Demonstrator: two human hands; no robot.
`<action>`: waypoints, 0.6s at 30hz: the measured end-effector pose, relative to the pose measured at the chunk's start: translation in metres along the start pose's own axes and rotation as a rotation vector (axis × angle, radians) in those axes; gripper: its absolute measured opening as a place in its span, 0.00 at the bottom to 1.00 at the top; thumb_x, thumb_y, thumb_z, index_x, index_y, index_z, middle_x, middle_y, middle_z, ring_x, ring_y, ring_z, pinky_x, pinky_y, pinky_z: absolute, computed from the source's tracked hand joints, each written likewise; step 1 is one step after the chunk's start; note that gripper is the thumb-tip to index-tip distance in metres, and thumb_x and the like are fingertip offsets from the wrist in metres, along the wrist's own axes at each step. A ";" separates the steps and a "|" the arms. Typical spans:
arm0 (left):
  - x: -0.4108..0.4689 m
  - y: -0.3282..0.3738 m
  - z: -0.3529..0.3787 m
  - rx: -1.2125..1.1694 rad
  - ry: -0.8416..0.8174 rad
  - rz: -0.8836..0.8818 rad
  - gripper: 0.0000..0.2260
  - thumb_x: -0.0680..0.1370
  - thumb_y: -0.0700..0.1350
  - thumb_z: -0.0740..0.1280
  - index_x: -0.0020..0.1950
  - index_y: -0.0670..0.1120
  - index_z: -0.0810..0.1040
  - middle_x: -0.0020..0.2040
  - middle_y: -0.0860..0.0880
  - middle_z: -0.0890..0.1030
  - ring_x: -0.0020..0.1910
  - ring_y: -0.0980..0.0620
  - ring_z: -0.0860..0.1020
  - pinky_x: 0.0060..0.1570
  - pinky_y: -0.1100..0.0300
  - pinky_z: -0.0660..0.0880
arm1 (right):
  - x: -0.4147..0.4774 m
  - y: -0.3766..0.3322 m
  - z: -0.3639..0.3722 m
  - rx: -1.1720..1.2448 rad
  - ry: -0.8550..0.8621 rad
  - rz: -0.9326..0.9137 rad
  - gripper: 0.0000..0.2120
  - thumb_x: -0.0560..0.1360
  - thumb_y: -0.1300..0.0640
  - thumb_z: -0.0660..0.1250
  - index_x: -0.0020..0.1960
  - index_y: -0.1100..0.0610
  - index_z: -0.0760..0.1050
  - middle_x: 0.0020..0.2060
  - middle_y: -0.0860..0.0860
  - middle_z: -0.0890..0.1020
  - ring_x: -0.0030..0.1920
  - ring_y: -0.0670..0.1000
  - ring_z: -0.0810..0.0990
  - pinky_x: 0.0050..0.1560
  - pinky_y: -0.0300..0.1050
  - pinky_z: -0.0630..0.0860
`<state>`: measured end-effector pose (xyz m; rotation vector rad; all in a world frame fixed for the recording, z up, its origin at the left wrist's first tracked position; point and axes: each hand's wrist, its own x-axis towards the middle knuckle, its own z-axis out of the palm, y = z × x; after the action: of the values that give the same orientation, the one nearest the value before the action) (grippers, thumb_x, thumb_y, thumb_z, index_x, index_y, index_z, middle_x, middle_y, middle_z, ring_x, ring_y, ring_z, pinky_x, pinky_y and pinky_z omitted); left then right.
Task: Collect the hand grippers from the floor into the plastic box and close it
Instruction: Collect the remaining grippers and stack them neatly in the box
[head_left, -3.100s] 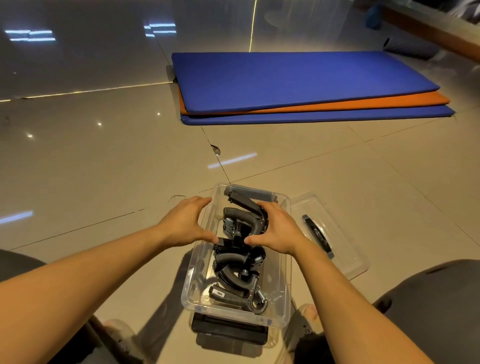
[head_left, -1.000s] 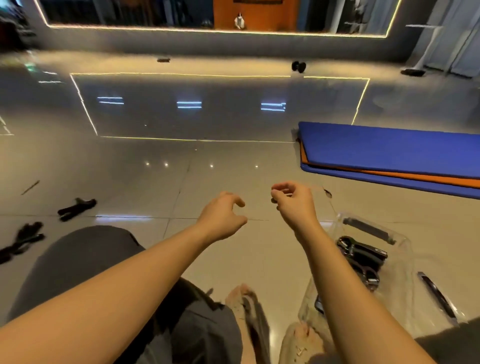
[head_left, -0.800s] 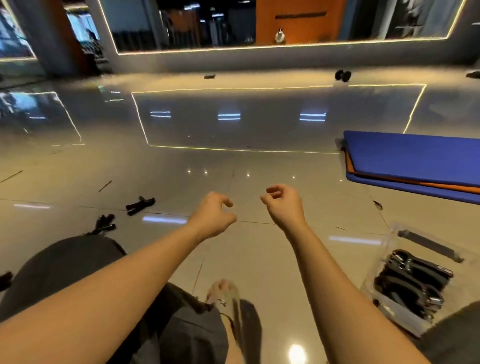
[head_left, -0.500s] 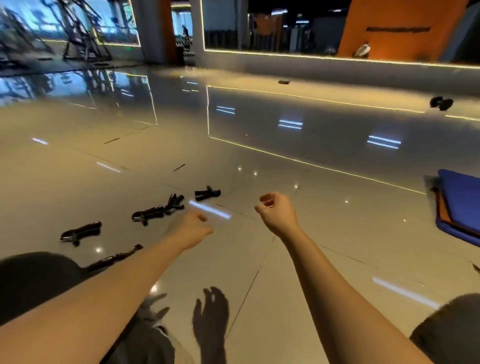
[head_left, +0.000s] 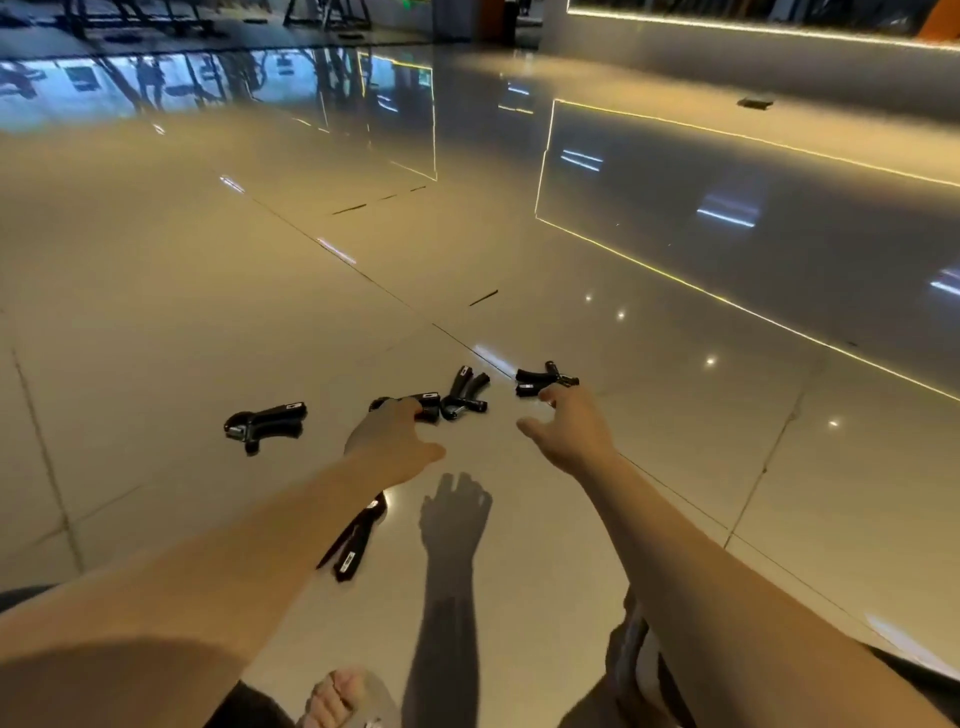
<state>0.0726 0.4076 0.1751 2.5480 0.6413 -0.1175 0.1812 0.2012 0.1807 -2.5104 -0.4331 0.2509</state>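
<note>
Five black hand grippers are seen lying on the glossy beige tiled floor (head_left: 156, 322), each made of two curved padded handles joined at a sprung head, several with a small white label on a handle. The leftmost hand gripper (head_left: 265, 423) is set well apart from the others, its handles pointing right. The middle hand gripper (head_left: 428, 402) is partly covered by the fingers of the left hand (head_left: 389, 444); whether it is touched cannot be told. Just beside it, the splayed hand gripper (head_left: 465, 397) is laid with its handles spread wide. The right-side hand gripper (head_left: 540, 382) is found just beyond the fingertips of the right hand (head_left: 571, 431). The nearest hand gripper (head_left: 356, 540) is half hidden under the left forearm, its handles close together and pointing toward the person.

Both hands are held out over the floor, apart from each other, and nothing is gripped by either. The right hand's fingers are spread and the thumb is held out to the side; the left hand's thumb is likewise held away from its loosely extended fingers.

Wide bare tiles are seen on every side of the grippers, crossed only by thin grout lines. A bright light strip (head_left: 727, 306) is reflected across the floor well to the right, and a low ledge (head_left: 779, 57) is seen along the far edge. A sandalled foot (head_left: 337, 699) is seen at the bottom edge, well short of the grippers.
</note>
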 end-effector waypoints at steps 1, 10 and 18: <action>0.022 -0.005 0.006 0.002 -0.003 -0.011 0.30 0.72 0.57 0.73 0.71 0.51 0.71 0.62 0.50 0.76 0.49 0.52 0.78 0.50 0.53 0.78 | 0.021 0.007 0.007 -0.023 -0.021 0.003 0.28 0.76 0.45 0.71 0.73 0.54 0.71 0.70 0.53 0.73 0.65 0.55 0.77 0.61 0.52 0.76; 0.201 -0.022 0.098 0.015 -0.081 -0.026 0.44 0.69 0.63 0.75 0.79 0.49 0.61 0.73 0.47 0.69 0.71 0.46 0.69 0.67 0.48 0.71 | 0.204 0.085 0.073 -0.234 -0.181 0.009 0.38 0.74 0.41 0.72 0.79 0.50 0.63 0.75 0.54 0.68 0.72 0.58 0.70 0.68 0.55 0.72; 0.305 -0.026 0.171 0.024 -0.068 -0.060 0.51 0.66 0.67 0.75 0.80 0.48 0.56 0.75 0.44 0.65 0.72 0.41 0.66 0.72 0.44 0.66 | 0.320 0.152 0.129 -0.415 -0.253 -0.023 0.45 0.70 0.35 0.73 0.80 0.44 0.56 0.81 0.55 0.54 0.78 0.61 0.58 0.74 0.59 0.62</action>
<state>0.3375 0.4709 -0.0465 2.5364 0.6935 -0.2330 0.4822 0.2627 -0.0375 -2.8869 -0.6727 0.5199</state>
